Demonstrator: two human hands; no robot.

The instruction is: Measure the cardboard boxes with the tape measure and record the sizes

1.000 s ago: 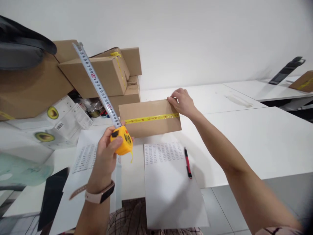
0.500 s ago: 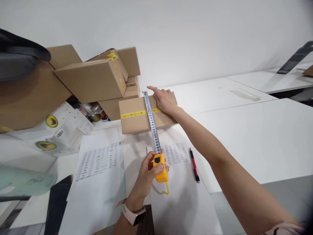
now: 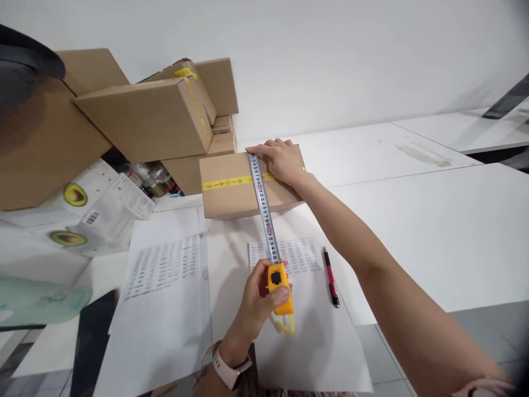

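— While your left hand (image 3: 255,306) clasps the tape measure (image 3: 283,275) by its yellow case, what can't be made out?

— Most of your left fingers curl out of sight behind it. Your right hand (image 3: 283,161) rests on the cardboard box (image 3: 227,199), index finger laid at the far end of the blade (image 3: 263,207), whose tip is partly covered. Your right thumb is hidden, so I can't tell whether that hand grips the box or only lies on it.

— And which way does your tape point?

— Its blade runs away from you, leaning slightly left, from the case above the written sheet (image 3: 314,325), over the box's near edge and across its top. The box's long axis lies crosswise on the desk (image 3: 397,237), right end angled a little away from you.

— Anything else obscured?

— Your left hand and the blade cover some writing. Beside them, your red and black pen (image 3: 331,278) shows whole, lengthwise to you. Small items near the stacked boxes (image 3: 144,118) are a jumble, and the dark object (image 3: 506,102) at far right is cut off.
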